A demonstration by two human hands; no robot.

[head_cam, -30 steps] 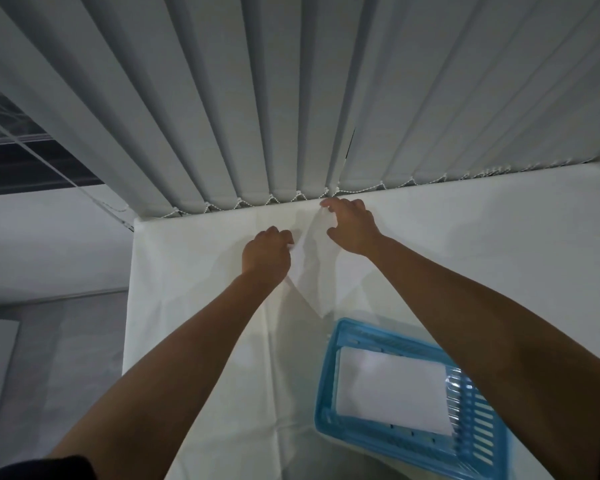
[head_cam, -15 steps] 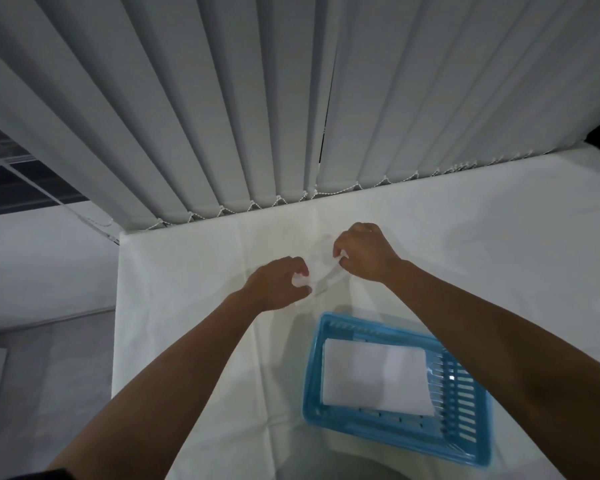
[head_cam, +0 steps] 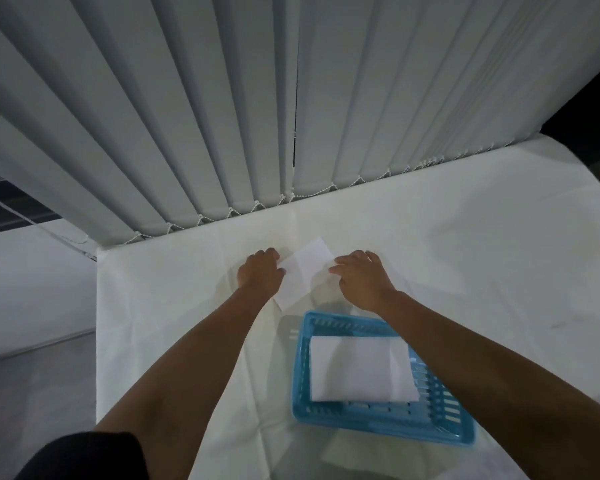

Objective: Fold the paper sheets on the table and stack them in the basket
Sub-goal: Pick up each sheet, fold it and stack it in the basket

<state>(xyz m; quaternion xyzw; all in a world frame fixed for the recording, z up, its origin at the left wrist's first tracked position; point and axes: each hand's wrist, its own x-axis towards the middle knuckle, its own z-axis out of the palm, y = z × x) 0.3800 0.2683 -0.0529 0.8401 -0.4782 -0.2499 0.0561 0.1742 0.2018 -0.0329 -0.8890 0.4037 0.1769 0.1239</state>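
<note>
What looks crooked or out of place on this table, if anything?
Only mildly: the paper sheet between the left hand and right hand lies slanted relative to the blue basket. The folded paper inside sits flat. Nothing looks spilled or torn.

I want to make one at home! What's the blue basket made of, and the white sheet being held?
The basket looks like moulded plastic, smooth and slightly glossy: one even blue, with neat slots in its walls. The sheet seems to be thin matte paper: it shows a sharp crease.
</note>
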